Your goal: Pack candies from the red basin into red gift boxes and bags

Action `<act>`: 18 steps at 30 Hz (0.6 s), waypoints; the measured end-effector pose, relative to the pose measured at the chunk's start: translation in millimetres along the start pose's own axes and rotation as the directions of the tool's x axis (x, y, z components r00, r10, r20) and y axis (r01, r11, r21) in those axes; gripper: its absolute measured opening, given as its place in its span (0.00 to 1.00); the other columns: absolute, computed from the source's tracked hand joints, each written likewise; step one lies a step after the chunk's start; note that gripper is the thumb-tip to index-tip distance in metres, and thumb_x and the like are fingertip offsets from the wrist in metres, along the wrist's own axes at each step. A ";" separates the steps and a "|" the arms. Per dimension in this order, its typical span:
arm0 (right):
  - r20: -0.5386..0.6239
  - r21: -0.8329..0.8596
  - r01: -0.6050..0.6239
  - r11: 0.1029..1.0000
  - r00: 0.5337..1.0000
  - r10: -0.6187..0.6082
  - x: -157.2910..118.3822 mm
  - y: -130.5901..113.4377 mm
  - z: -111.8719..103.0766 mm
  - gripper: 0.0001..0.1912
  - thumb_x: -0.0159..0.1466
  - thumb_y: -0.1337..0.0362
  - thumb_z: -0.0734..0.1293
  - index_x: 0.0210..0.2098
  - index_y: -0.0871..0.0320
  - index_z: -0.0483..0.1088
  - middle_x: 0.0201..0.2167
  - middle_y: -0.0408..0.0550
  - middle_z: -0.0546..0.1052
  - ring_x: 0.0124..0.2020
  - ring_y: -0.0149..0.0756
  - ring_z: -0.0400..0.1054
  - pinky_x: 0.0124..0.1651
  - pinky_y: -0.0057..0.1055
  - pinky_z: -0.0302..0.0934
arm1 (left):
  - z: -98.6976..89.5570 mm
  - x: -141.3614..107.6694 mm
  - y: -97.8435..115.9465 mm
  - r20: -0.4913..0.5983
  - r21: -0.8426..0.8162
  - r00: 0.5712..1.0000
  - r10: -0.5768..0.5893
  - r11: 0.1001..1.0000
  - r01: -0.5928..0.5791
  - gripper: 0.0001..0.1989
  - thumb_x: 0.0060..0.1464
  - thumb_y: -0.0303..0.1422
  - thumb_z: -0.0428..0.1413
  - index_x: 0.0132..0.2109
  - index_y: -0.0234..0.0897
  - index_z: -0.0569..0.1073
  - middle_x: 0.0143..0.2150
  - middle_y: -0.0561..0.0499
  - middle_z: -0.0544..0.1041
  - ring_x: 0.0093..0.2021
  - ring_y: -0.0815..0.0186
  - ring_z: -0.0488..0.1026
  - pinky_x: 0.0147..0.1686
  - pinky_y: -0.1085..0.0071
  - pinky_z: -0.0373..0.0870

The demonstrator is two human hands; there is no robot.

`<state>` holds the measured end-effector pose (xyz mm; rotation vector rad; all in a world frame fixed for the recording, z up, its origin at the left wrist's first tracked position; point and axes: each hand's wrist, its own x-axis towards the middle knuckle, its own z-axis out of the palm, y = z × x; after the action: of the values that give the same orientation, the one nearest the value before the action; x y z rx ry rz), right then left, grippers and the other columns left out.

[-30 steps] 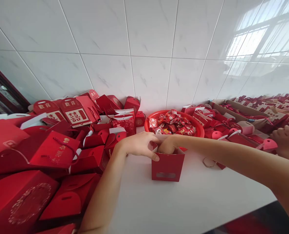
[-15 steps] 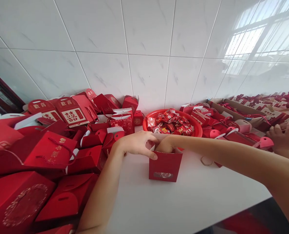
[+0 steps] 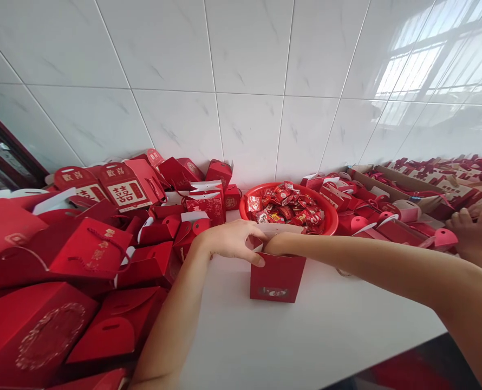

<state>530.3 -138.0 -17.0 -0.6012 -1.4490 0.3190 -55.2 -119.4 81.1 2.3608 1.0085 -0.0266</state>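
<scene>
A red paper gift box (image 3: 278, 276) stands upright on the white table, its top open and a small window low on its front. My left hand (image 3: 236, 241) grips its left rim, thumb outside on the front. My right hand has gone down into the box past the wrist (image 3: 279, 244), so the fingers are hidden and I cannot see what they hold. Just behind the box sits a red plastic basket (image 3: 331, 216) heaped with wrapped candies (image 3: 285, 203) in red wrappers.
Red gift boxes (image 3: 123, 325) crowd the left side, some with cord handles. More red boxes (image 3: 399, 227) and a cardboard carton (image 3: 411, 184) lie to the right. Another person's hand (image 3: 476, 230) is at the far right edge. A tiled wall (image 3: 249, 130) rises behind.
My right hand has sunk deeper into the box and the forearm lies slightly lower. My left hand keeps its grip on the rim. The view has shifted slightly.
</scene>
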 end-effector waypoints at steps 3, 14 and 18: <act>-0.191 -0.135 -0.103 0.986 0.979 0.076 0.9 -9.7 11.5 0.21 0.68 0.54 0.60 0.21 0.52 0.69 0.19 0.39 0.71 0.19 0.27 0.67 0.24 0.28 0.46 | 0.6 1.3 -2.4 0.005 -0.028 1.000 0.007 1.000 -0.007 0.23 0.49 0.40 0.66 0.53 0.46 0.80 0.53 0.50 0.76 0.53 0.57 0.71 0.44 0.71 0.65; -0.240 -0.063 -0.179 0.982 0.957 0.159 -6.9 9.8 -14.8 0.16 0.69 0.53 0.60 0.33 0.42 0.79 0.29 0.37 0.77 0.19 0.26 0.64 0.26 0.32 0.49 | 1.8 1.8 -3.0 -0.006 -0.044 1.000 0.002 0.999 -0.002 0.19 0.48 0.43 0.66 0.47 0.43 0.81 0.49 0.50 0.76 0.49 0.57 0.72 0.41 0.71 0.64; -0.140 -0.055 -0.139 0.989 0.982 0.130 -7.4 19.0 -27.3 0.07 0.61 0.42 0.68 0.37 0.27 0.78 0.36 0.33 0.82 0.22 0.34 0.67 0.24 0.38 0.48 | 0.2 1.2 -1.6 0.004 -0.036 1.000 -0.008 0.999 0.008 0.19 0.48 0.42 0.65 0.47 0.43 0.81 0.51 0.50 0.75 0.50 0.57 0.71 0.41 0.71 0.64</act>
<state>559.2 -131.8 -34.1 -0.7614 -1.2940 0.3317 -55.4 -117.8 79.8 2.3237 1.0079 -0.0162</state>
